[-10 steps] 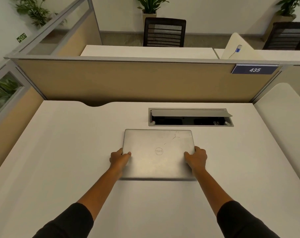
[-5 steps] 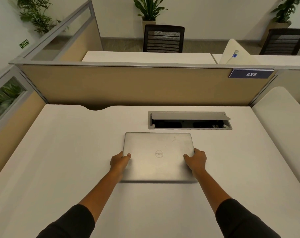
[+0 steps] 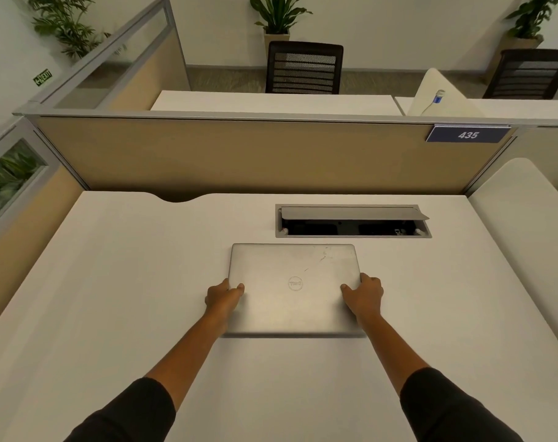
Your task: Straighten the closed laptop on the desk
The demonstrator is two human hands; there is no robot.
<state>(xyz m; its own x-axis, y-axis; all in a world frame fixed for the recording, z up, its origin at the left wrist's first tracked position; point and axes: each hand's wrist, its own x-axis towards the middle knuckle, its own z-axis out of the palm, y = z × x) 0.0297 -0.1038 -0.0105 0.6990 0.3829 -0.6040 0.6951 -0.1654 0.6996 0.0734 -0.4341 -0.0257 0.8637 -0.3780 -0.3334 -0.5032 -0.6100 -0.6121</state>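
A closed silver laptop (image 3: 290,275) with a round logo lies flat in the middle of the white desk (image 3: 127,282). Its edges run about parallel to the desk's back edge. My left hand (image 3: 224,296) grips the laptop's left side, thumb on the lid. On the opposite side my right hand (image 3: 363,295) holds the right edge the same way. Both forearms reach in from the bottom of the view and cover the laptop's near corners.
Just behind the laptop a cable box (image 3: 352,221) is sunk in the desk with its lid raised. A tan partition (image 3: 239,154) with a blue 435 sign (image 3: 468,134) closes the back. A second desk surface (image 3: 526,224) adjoins on the right.
Both hands stay on the laptop's sides. The laptop looks slightly squarer to the desk and sits a little lower in view as my head has tilted.
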